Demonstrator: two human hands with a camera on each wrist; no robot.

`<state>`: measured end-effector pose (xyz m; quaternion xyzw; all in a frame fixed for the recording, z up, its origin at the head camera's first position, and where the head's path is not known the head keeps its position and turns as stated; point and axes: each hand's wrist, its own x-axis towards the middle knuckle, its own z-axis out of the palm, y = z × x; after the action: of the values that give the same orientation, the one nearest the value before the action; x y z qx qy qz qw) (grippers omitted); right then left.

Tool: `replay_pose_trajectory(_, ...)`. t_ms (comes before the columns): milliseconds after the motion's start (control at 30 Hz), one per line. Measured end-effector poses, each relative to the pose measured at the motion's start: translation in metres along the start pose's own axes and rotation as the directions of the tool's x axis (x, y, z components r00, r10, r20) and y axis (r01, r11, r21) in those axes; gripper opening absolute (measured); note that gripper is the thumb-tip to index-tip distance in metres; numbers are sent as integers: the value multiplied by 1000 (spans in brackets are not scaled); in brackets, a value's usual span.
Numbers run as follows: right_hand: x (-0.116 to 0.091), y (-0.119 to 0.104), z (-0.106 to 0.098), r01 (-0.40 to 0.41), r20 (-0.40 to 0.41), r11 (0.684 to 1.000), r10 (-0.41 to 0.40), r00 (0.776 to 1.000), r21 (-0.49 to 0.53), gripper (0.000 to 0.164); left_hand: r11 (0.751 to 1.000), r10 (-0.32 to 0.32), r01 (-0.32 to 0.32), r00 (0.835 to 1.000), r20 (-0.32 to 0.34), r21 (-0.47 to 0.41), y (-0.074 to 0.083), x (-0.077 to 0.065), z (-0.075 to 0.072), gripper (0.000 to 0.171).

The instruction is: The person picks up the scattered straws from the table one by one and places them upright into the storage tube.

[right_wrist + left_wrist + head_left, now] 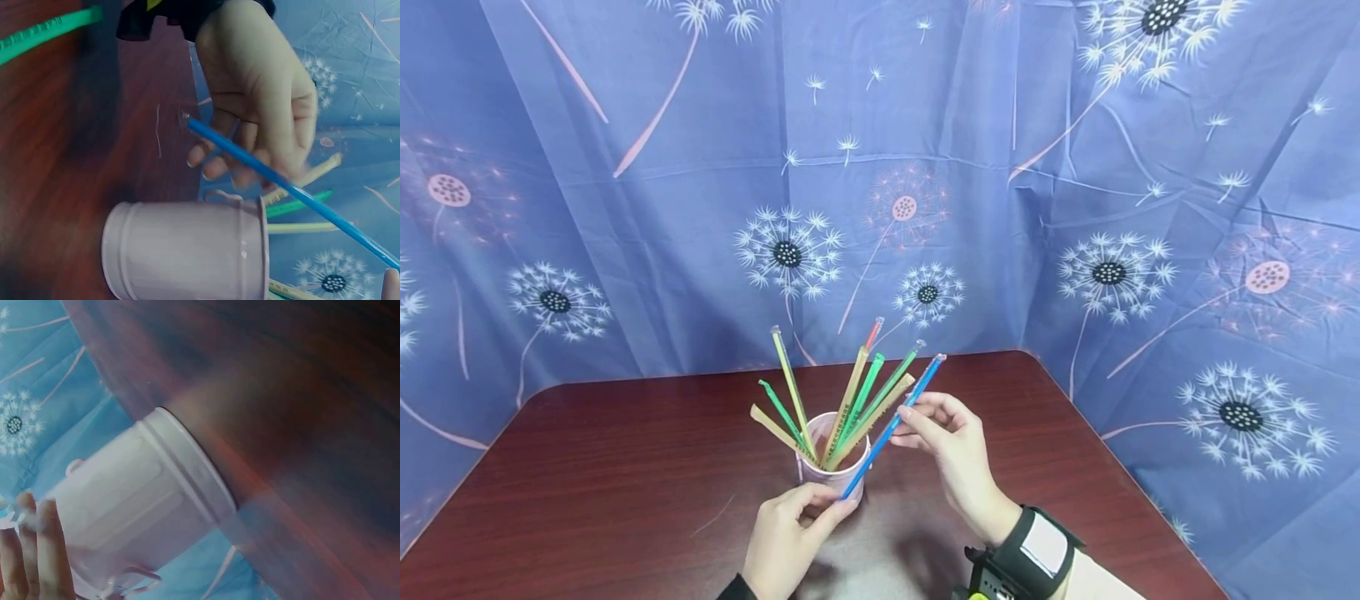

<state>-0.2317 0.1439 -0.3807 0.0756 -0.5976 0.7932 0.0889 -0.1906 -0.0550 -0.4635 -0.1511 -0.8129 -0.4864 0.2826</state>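
Between my two hands is a slim blue tube-like stick (881, 446), slanting up to the right in front of a pale pink bucket (809, 473). My left hand (792, 533) pinches it low down, and its lower end shows past those fingers in the right wrist view. Higher up, the thumb and fingers of my right hand (953, 454) grip the same stick; its clear-tipped top stands free. Inside the bucket several sticks fan out: yellow ones (788, 379), green ones (867, 387) and a red tip (873, 335). Their lower ends are hidden.
The bucket stands on a dark reddish wooden table (625, 483). A blue curtain (700, 208) with dandelion prints hangs behind and along the right side. In the right wrist view, a printed green strip (50, 32) crosses the upper left corner.
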Motion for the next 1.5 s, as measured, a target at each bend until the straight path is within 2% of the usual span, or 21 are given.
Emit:
replay_pose_trajectory(67, 3, -3, -2, 35, -6, 999, -35, 999, -5, 13, 993, -118, 118, 993, -1, 7, 0, 3, -2, 18)
replay_pose_trajectory(167, 7, -9, -5, 83, -18, 996, -83, 996, -6, 13, 966, -250, 252, 968, -31, 61, -4, 8, -4, 28)
replay_pose_trajectory(233, 11, -13, -7, 115, -30, 993, -115, 993, -4, 14, 947, -307, 311, 950, -57, 81, -7, 11, -2, 40)
replay_pose_trajectory(333, 17, -20, -9, 145, -55, 989, -144, 988, 4, 14, 928, -357, 364, 930, -87, 82, -13, 14, 2, 57)
replay_pose_trajectory(433, 21, -26, -11, 171, -77, 985, -169, 983, 8, 14, 924, -373, 377, 925, -73, 59, -18, 15, 8, 71)
replay_pose_trajectory(567, 24, -31, -12, 186, -96, 983, -184, 978, 13, 13, 930, -369, 369, 930, 12, -1, -25, 17, 11, 83)
replay_pose_trajectory(700, 28, -36, -14, 189, -113, 982, -185, 976, 24, 14, 932, -354, 359, 931, 89, -44, -28, 21, 10, 85)
replay_pose_trajectory(833, 34, -41, -19, 187, -151, 982, -179, 972, 37, 13, 926, -365, 373, 921, 135, -48, -28, 26, 10, 79)
replay_pose_trajectory(1000, 40, -44, -24, 170, -181, 984, -158, 971, 52, 12, 915, -390, 401, 909, 148, -49, -26, 28, 11, 74)
replay_pose_trajectory(1100, 43, -45, -25, 166, -194, 984, -150, 969, 65, 12, 913, -396, 406, 907, 144, -45, -26, 27, 12, 73)
replay_pose_trajectory(1300, 49, -40, -25, 190, -208, 980, -173, 963, 64, 13, 920, -387, 392, 913, 127, -17, -26, 26, 12, 73)
replay_pose_trajectory(1500, 47, -18, -19, 170, -186, 985, -160, 969, 39, 14, 920, -386, 391, 915, 122, -22, -27, 26, 12, 72)
